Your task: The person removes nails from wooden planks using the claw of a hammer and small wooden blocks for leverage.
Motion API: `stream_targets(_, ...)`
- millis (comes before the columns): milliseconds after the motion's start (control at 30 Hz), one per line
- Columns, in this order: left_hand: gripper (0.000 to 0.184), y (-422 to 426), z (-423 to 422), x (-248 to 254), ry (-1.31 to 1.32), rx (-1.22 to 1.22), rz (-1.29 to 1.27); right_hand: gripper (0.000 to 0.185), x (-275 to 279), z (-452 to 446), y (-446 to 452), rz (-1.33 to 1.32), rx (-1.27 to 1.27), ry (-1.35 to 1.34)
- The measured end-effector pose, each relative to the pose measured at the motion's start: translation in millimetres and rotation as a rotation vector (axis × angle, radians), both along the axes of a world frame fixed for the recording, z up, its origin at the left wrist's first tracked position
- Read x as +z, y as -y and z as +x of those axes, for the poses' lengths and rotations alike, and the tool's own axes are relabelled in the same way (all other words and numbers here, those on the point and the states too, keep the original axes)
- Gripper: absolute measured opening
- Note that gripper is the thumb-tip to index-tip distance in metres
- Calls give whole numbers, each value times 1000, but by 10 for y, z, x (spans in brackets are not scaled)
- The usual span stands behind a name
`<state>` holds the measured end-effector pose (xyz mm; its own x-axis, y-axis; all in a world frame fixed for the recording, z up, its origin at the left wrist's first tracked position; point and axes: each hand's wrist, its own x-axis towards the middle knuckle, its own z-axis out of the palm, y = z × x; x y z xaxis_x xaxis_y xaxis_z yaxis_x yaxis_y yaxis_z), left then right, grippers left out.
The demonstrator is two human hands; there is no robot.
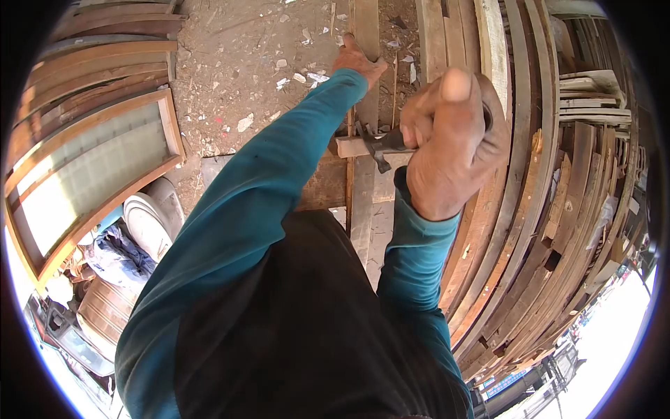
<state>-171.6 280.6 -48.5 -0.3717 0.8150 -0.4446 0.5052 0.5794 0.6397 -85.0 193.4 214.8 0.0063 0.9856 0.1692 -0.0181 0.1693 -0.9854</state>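
My left hand (pixel 359 59) is at the top centre, gripping a long narrow wooden plank (pixel 364 192) across its width, with the arm stretched out. Its fingers partly wrap over the plank's edges and are partly hidden. My right hand (pixel 457 140) is closed in a fist, thumb on top, round the dark handle of a hammer (pixel 379 148). The hammer's dark metal head points left, above the plank. Just left of the head, a small piece of wood (pixel 351 146) lies across the plank. Whether the hammer touches the wood I cannot tell.
Long boards (pixel 516 140) are stacked along my right side. More timber (pixel 593 181) lies beyond them. On the left stand a framed glass panel (pixel 98 178) and curved-looking wooden frames (pixel 105 56). Pale scraps litter the dirt floor (pixel 237 56).
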Motion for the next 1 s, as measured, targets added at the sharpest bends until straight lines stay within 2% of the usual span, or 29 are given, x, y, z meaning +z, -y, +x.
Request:
stream_targets(100,106,-8,-15,27,-29,25,11,42,-36,58,53,63,35,-18)
stream_targets(167,103,-37,-96,101,75,-2,-72,44,-59,-33,-237,11,3,33)
stream_targets(267,97,29,-54,90,83,76,-11,45,-123,-206,-640,-110,112,-27)
stream_targets(333,95,38,-37,62,93,75,-12,37,-33,-333,-739,-345,-88,-136)
stream_targets(367,92,11,-55,53,94,79,-3,37,-58,-300,-683,-349,-92,-135)
stream_targets(433,91,-11,-62,15,80,53,-47,45,-58,-151,-404,-91,-88,16)
stream_targets(500,90,17,-47,4,63,21,-80,44,-46,-189,-162,-71,-131,12)
stream_targets(567,90,37,-62,12,80,65,16,43,-125,-173,-13,117,-120,85)
stream_targets(700,89,30,-78,-59,72,53,19,45,-29,-48,290,48,-181,-60)
stream_targets(767,87,57,-67,43,75,55,18,23,-118,62,530,113,-123,-216)
stream_targets(833,82,94,-53,104,90,80,41,18,-169,201,750,232,26,-264)
stream_targets(900,78,35,-73,91,109,124,68,26,-280,372,1056,430,22,-219)
stream_targets(933,81,21,-66,28,104,115,95,36,-255,460,1237,437,8,-102)
stream_targets(967,83,53,-49,-50,98,103,115,45,-229,599,1483,323,4,-59)
stream_targets(1000,83,107,-49,-129,108,102,90,47,-243,676,1558,320,70,-49)
